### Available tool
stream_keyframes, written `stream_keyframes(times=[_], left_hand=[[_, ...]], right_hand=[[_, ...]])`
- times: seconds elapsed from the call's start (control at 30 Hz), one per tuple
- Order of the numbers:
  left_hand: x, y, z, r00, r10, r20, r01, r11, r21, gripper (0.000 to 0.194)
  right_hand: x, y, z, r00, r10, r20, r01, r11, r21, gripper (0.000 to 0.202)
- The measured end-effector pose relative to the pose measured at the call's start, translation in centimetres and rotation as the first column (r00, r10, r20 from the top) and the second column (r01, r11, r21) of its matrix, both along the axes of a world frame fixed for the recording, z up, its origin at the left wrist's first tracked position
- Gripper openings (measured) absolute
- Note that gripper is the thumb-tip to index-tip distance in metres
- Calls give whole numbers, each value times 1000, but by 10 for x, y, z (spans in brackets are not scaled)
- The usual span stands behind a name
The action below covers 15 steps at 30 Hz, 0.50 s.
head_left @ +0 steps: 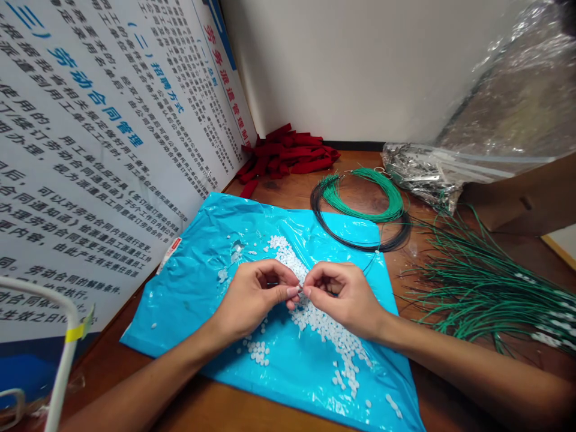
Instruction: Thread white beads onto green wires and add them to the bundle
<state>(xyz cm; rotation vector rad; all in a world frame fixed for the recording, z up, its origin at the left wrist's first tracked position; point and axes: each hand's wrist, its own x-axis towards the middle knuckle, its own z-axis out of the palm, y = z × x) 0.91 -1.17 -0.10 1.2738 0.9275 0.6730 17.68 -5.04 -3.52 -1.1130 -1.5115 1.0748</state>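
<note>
My left hand (261, 294) and my right hand (344, 294) meet fingertip to fingertip above a blue plastic bag (189, 294). Both are closed in a pinch; whatever lies between the tips is too small to make out. Beneath and around them, many small white round pieces (330, 327) are strewn over the bag. A coil of black wire (337, 240) overlaps the bag's far right part, and a coil of green wire (389, 195) lies against it. To the right spreads a bundle of green wires (472, 288) with white pieces on them.
Dark red strips (288, 153) are heaped at the back by the wall. A clear bag of metal parts (418, 174) sits back right, beside a brown cardboard box (517, 198). A printed board (112, 120) stands along the left; a white metal bar (63, 360) rises at lower left.
</note>
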Motion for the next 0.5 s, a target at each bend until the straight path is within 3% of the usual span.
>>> stream_keyframes(times=[0.5], left_hand=[[0,-1,0,1000,-5,-3,5,1000,-1,14]], right_hand=[[1,0,-1,1000,-17,9,17,1000,-3,6]])
